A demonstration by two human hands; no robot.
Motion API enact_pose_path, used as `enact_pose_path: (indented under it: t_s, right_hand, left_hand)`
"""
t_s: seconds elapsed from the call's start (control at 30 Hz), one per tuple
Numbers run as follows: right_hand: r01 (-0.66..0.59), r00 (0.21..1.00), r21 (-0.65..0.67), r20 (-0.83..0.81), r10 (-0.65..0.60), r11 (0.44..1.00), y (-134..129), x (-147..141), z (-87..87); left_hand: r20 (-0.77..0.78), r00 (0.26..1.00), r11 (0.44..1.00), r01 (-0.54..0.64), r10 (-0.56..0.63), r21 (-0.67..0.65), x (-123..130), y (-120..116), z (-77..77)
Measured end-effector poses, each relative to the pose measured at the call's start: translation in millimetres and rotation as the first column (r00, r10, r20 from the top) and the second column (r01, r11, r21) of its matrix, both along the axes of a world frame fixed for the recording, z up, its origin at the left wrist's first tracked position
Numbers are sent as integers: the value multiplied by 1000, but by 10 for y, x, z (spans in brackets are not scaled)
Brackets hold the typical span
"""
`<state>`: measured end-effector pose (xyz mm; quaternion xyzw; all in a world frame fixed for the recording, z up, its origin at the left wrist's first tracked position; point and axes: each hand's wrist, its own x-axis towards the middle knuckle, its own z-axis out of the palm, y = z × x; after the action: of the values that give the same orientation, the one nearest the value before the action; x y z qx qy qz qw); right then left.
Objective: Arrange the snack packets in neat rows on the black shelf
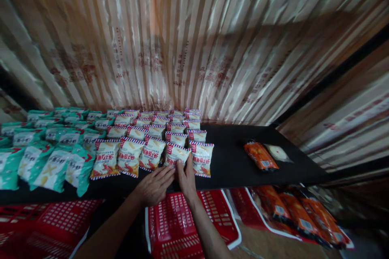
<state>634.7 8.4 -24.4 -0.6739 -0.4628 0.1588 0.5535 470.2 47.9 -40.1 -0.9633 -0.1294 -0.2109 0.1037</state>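
Five striped-edge packets stand along the front of the black shelf (pixel 226 162), and the fourth from your left, the white-and-red packet (pixel 177 152), sits between your hands. Your left hand (pixel 154 186) lies with fingers together at its lower-left corner; its thumb's grip cannot be told. Your right hand (pixel 186 180) pinches the right side, thumb on the front, fingers along the edge. From this packet, a matching neighbour (pixel 201 158) stands just beside at 3 o'clock, teal bags (pixel 53 170) lie well off toward 9, and a red basket (pixel 172 218) is below at 6. To settle it well, press evenly from both sides, keep its front square with the row, and go lightly: the film looks soft, and your right fingers could nudge that neighbour.
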Motion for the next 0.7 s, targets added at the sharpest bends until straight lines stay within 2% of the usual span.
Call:
enact_pose_path:
  t_s: [0.13,0.33,0.53,0.7]
  right_hand:
    - [-32,999,12,-12,32,999,23,-17,21]
    - [-98,994,0,-55,98,995,83,-30,32]
    - [-64,996,-12,-64,63,998,102,-96,78]
    - [-73,990,-16,-122,71,997,118,-120,142]
  left_hand:
    - [46,999,1000,-5,4,19,2,-11,21]
    - [32,999,1000,-5,5,6,13,-7,26]
    - [32,999,1000,28,-28,-10,15,16,-57]
    - [26,998,999,53,-53,10,10,14,-34]
